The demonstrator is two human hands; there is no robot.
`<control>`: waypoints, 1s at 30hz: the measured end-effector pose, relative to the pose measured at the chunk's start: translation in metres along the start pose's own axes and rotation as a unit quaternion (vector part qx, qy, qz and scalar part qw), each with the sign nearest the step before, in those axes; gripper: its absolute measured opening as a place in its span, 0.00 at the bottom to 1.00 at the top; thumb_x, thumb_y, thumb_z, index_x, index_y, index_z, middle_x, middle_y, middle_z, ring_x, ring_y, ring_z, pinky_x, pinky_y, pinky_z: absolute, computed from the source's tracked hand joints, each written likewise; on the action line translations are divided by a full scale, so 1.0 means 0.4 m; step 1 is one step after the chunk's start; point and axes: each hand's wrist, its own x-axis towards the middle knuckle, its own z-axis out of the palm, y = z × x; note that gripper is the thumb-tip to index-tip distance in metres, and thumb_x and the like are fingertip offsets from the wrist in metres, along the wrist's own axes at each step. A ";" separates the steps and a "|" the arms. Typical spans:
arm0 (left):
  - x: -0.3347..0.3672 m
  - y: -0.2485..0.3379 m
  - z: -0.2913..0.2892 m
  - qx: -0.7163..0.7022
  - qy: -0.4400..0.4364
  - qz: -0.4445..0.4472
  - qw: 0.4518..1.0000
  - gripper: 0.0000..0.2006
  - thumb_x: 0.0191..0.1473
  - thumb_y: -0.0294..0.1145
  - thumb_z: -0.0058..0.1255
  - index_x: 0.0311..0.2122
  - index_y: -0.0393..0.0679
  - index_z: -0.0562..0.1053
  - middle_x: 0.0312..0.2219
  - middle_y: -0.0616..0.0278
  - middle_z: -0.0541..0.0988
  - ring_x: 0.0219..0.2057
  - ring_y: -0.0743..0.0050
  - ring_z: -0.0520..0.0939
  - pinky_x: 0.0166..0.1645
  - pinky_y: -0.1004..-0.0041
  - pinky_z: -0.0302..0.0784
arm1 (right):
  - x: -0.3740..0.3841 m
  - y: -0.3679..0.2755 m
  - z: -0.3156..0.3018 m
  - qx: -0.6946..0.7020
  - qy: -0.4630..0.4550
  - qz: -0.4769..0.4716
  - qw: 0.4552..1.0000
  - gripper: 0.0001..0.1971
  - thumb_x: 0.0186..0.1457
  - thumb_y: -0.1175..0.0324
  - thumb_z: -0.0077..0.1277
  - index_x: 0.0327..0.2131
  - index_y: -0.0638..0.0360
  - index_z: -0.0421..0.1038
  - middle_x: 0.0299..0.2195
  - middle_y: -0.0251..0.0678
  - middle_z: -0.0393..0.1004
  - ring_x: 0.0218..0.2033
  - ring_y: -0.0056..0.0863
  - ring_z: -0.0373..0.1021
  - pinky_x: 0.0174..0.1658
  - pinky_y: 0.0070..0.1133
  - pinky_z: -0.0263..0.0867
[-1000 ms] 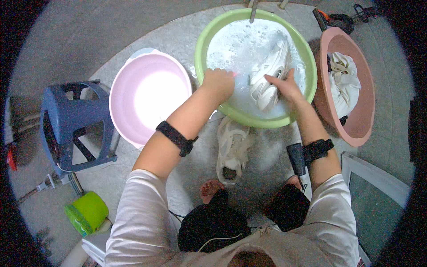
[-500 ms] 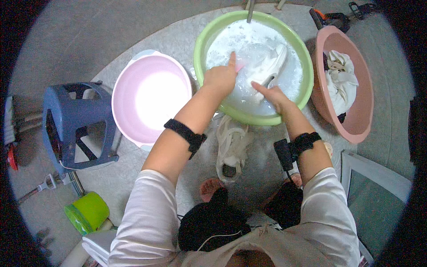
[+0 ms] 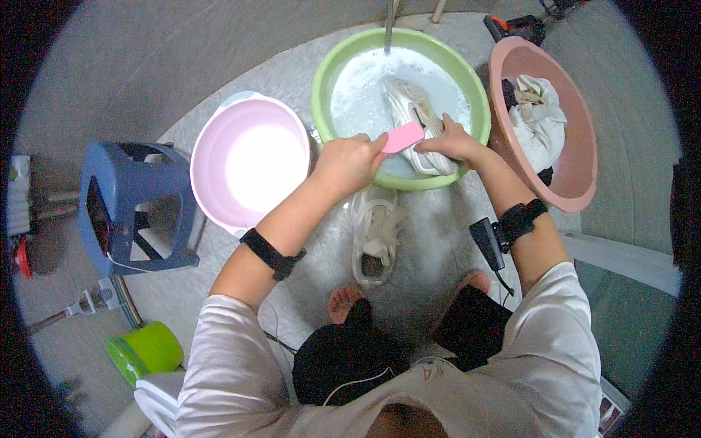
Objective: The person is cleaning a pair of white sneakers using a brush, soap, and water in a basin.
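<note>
1. Taking clock positions from the middle of the green basin (image 3: 320, 109).
2. Gripping a pink block (image 3: 403, 137) by one end in the left hand (image 3: 347, 162), at about 7 o'clock, with fingers folded tightly around it. Pointing the free end across the near side of the white shoe (image 3: 400, 95), presumably for reach. Not being able to tell contact from overlap here, nor seeing the underside.
3. Holding the shoe with the right hand (image 3: 453, 140), at 4 o'clock, parting thumb and forefinger widely across it. Losing sight of the other fingers. Likely steadying against pressure from the opposite side.
4. Resting the shoe aslant inside the basin, running from 12 towards 5 o'clock, partly above foamy water (image 3: 358, 84). Probably using the near wall at 5 as a stop.
5. Seeing a second shoe (image 3: 374, 241) on the floor at 6 o'clock, just outside the rim, perhaps for easy reach.
6. Noting a pale pink basin (image 3: 198, 157) near 8 o'clock and a salmon tub (image 3: 580, 160) of white cloth (image 3: 538, 120) at 3, apparently flanking the middle for access from both sides.
</note>
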 end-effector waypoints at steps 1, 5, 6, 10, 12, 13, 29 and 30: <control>0.009 -0.006 0.001 -0.005 -0.009 0.022 1.000 0.13 0.49 0.39 0.40 0.37 0.47 0.70 0.21 0.52 0.73 0.22 0.55 0.76 0.27 0.61 0.71 | 0.004 0.016 0.008 -0.008 0.033 -0.015 0.999 0.58 0.21 0.48 0.59 0.54 0.69 0.39 0.52 0.59 0.46 0.53 0.49 0.48 0.54 0.28 0.49; 0.048 -0.021 0.022 -0.003 -0.090 0.040 0.995 0.12 0.49 0.39 0.40 0.35 0.47 0.71 0.18 0.53 0.73 0.22 0.56 0.76 0.25 0.61 0.71 | -0.020 0.009 -0.002 -0.202 0.084 -0.112 0.969 0.54 0.22 0.56 0.59 0.55 0.59 0.40 0.49 0.53 0.52 0.48 0.49 0.53 0.51 0.31 0.52; 0.054 -0.009 0.042 -0.003 -0.089 0.037 0.995 0.12 0.49 0.39 0.40 0.35 0.47 0.71 0.18 0.53 0.73 0.22 0.56 0.76 0.25 0.61 0.71 | -0.022 0.017 -0.003 -0.204 0.082 -0.114 0.969 0.54 0.22 0.56 0.59 0.55 0.59 0.40 0.49 0.53 0.52 0.48 0.49 0.53 0.51 0.31 0.52; 0.048 0.015 0.098 -0.010 -0.024 -0.016 1.000 0.14 0.50 0.40 0.38 0.41 0.51 0.69 0.19 0.52 0.72 0.21 0.53 0.75 0.25 0.61 0.70 | -0.007 0.048 0.026 -0.185 0.107 -0.178 0.960 0.53 0.23 0.57 0.60 0.54 0.65 0.41 0.47 0.52 0.54 0.47 0.49 0.54 0.51 0.31 0.53; 0.032 0.008 0.106 -0.018 -0.043 -0.020 0.999 0.15 0.50 0.39 0.38 0.43 0.52 0.68 0.19 0.52 0.72 0.21 0.54 0.75 0.25 0.60 0.70 | -0.002 0.059 0.042 -0.156 0.127 -0.186 0.962 0.53 0.23 0.57 0.60 0.54 0.67 0.41 0.46 0.52 0.54 0.47 0.48 0.55 0.51 0.31 0.53; 0.036 0.006 0.107 -0.019 -0.048 -0.021 0.998 0.15 0.50 0.39 0.38 0.43 0.52 0.68 0.19 0.52 0.72 0.21 0.54 0.75 0.25 0.60 0.70 | -0.001 0.058 0.055 -0.111 0.128 -0.143 0.975 0.53 0.23 0.57 0.61 0.53 0.69 0.42 0.46 0.52 0.55 0.47 0.47 0.56 0.50 0.30 0.55; 0.131 0.014 0.203 -0.161 0.043 -0.160 0.973 0.12 0.47 0.38 0.45 0.34 0.41 0.68 0.19 0.49 0.74 0.19 0.57 0.76 0.24 0.65 0.71 | -0.012 0.052 0.076 -0.119 0.154 -0.114 0.974 0.47 0.27 0.57 0.61 0.51 0.64 0.47 0.41 0.49 0.59 0.42 0.45 0.61 0.43 0.31 0.62; 0.126 0.010 0.177 -0.208 0.018 -0.232 0.950 0.13 0.47 0.37 0.47 0.33 0.38 0.68 0.19 0.49 0.74 0.18 0.61 0.76 0.22 0.68 0.71 | -0.013 0.058 0.080 -0.117 0.155 -0.111 0.975 0.47 0.27 0.57 0.61 0.51 0.64 0.47 0.41 0.49 0.59 0.42 0.45 0.61 0.43 0.31 0.62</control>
